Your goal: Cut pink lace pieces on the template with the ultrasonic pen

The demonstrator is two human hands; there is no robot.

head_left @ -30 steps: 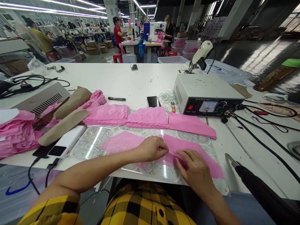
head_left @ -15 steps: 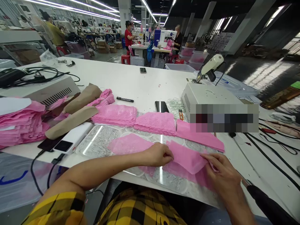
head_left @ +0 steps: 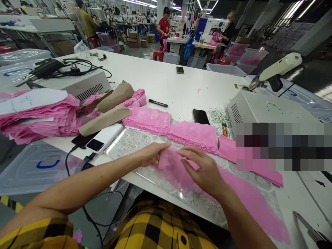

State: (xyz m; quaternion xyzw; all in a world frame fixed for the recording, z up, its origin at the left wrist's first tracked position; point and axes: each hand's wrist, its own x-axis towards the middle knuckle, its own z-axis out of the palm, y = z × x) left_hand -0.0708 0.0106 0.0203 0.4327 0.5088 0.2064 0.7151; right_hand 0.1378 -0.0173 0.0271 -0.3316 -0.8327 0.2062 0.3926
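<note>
My left hand (head_left: pixel 153 154) pinches the left end of a thin pink fabric piece (head_left: pixel 249 197), which stretches out to the right over a clear, patterned mat (head_left: pixel 132 140). Above that fabric, close to the left hand, my right hand (head_left: pixel 206 171) has its fingers extended and apart; whether its fingertips touch the cloth cannot be made out. Just behind the mat's middle lie two stacks of pink lace pieces, a left stack (head_left: pixel 147 119) and a middle stack (head_left: pixel 193 135). Beside them is a smooth pink stack (head_left: pixel 227 148), partly covered by a blurred patch.
On the left are a tall pink fabric pile (head_left: pixel 49 119), tan rolls (head_left: pixel 106 121) and a white power bank (head_left: pixel 105 138). Farther back lie a marker (head_left: pixel 158 103), a phone (head_left: pixel 201 117) and orange snips (head_left: pixel 224 129). A grey box (head_left: pixel 269 107) and a dark-handled metal tool (head_left: pixel 308 226) stand right.
My view has turned left. The right hand has let go of the fabric's folded right part and moved over beside the left hand. The fabric now lies spread out longer to the right.
</note>
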